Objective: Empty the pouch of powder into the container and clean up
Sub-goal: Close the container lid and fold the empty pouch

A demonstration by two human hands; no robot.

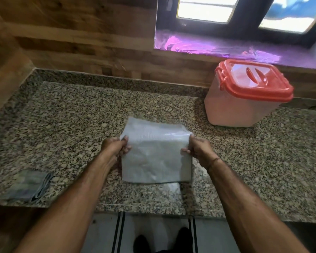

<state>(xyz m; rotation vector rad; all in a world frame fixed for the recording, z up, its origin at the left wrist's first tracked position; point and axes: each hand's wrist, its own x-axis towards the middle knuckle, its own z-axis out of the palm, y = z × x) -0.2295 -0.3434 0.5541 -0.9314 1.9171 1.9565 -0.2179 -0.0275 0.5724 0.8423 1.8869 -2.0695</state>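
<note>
Here, both hands grip one pale, translucent pouch (156, 152) above the middle of the speckled granite counter (71, 115). The left hand (115, 149) pinches the pouch's left edge, its fingers (125, 141) pressed together on the film. The right hand (199, 149) pinches the right edge the same way. The container (244, 103), translucent with an orange-red lid (254, 81) seated on top, stands on the counter to the far right, well apart from the pouch. A folded cloth (28, 185) lies near the counter's front left edge. Wood-look panelling (71, 33) backs the counter, with a window (244, 13) at upper right.
</note>
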